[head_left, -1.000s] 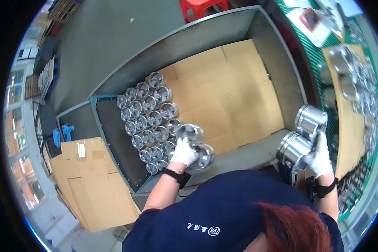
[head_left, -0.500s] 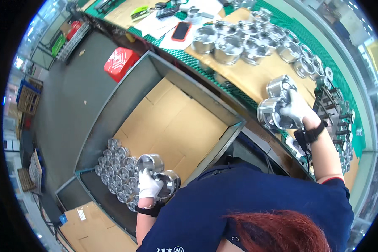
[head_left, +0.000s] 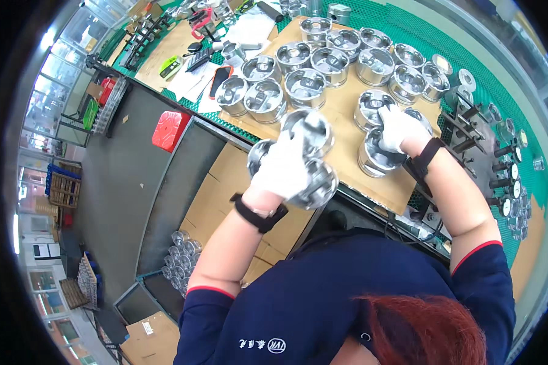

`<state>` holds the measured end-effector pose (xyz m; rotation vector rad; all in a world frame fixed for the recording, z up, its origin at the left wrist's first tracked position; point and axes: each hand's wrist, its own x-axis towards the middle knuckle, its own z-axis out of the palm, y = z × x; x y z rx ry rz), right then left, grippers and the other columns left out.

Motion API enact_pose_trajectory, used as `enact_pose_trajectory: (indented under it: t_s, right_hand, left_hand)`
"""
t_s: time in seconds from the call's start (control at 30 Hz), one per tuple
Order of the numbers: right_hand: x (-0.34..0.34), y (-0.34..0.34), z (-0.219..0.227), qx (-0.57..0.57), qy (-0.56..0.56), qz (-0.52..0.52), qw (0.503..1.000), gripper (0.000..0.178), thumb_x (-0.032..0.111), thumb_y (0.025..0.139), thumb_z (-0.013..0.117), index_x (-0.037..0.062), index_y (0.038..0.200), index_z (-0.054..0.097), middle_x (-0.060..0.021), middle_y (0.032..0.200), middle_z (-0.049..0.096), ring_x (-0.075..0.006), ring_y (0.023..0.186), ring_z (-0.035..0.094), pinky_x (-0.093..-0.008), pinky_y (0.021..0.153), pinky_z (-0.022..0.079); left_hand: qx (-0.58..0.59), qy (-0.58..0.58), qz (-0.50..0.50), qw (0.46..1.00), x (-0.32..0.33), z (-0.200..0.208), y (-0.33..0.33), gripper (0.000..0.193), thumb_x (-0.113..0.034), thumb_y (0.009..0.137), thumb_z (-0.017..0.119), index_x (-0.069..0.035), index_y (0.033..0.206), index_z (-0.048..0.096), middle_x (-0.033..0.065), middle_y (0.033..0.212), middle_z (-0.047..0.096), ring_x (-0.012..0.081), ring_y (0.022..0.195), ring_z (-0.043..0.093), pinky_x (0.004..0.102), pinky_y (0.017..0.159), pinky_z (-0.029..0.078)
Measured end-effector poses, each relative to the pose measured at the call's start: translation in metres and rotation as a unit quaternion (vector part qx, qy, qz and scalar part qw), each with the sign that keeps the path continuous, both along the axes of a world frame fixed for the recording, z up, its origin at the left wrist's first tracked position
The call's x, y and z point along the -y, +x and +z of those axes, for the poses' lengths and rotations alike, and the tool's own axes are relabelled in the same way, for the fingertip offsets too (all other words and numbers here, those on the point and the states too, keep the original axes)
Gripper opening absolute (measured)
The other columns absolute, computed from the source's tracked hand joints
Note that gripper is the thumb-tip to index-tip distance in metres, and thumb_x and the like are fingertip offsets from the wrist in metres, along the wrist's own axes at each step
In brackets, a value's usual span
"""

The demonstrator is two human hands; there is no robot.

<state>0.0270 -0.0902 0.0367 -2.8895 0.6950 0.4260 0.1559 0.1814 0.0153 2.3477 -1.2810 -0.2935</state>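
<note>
My left hand (head_left: 281, 167), in a white glove, is closed on a cluster of metal pistons (head_left: 313, 182). They are blurred by motion above the edge between bench and bin. Over the right part of the cardboard sheet, my gloved right hand (head_left: 402, 129) has its fingers hooked into pistons (head_left: 377, 153), with others against it. Whether these rest on the sheet or hang just above, I cannot tell. Several more shiny pistons (head_left: 305, 88) stand open end up on the cardboard sheet (head_left: 341, 146) beyond both hands.
Below the bench, a cardboard-lined metal bin (head_left: 186, 161) holds several pistons (head_left: 181, 258) at its near left. A red plastic stool (head_left: 170, 130) stands beside it. On the bench lie a phone (head_left: 220, 80) and papers. A metal fixture with black posts (head_left: 469, 143) stands at right.
My left hand has come up from the bin's piston rows to the bench with pistons in it. My right hand's pistons now sit farther in over the cardboard sheet. The view has shifted.
</note>
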Motion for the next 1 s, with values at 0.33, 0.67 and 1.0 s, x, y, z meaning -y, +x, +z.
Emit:
enact_pose_trajectory:
  t_s: [0.33,0.67,1.0]
  right_hand:
    - [-0.035,-0.075,0.044,0.316,0.08,0.002,0.945,0.075,0.02,0.079,0.077,0.0049,0.146,0.046,-0.024,0.141,0.055,-0.0394,0.12,0.061,-0.0467,0.098,0.053]
    - [-0.097,-0.175,0.105,0.349,0.175,0.003,0.921,0.065,-0.003,0.077,0.074,0.0017,0.139,0.054,-0.0186,0.135,0.061,-0.03,0.11,0.066,-0.038,0.091,0.054]
    - [-0.078,-0.266,0.041,0.222,0.332,-0.091,0.912,0.05,-0.007,0.085,0.062,0.001,0.135,0.059,-0.0086,0.122,0.066,-0.0137,0.1,0.062,-0.0292,0.092,0.051]
  left_hand:
    - [0.051,0.121,0.028,0.991,0.113,0.0,-0.012,0.065,-0.036,0.081,0.074,0.004,0.127,0.055,0.0285,0.128,0.059,0.0424,0.108,0.065,0.0471,0.091,0.054]
    - [-0.402,-0.253,0.078,0.877,0.052,0.003,0.029,0.056,-0.021,0.087,0.075,-0.003,0.138,0.057,0.0142,0.123,0.067,0.0237,0.108,0.064,0.0358,0.094,0.052]
    - [-0.253,-0.078,0.238,0.934,-0.111,-0.018,-0.084,0.058,-0.013,0.085,0.071,-0.003,0.139,0.054,0.019,0.129,0.065,0.0285,0.123,0.061,0.0375,0.105,0.048]
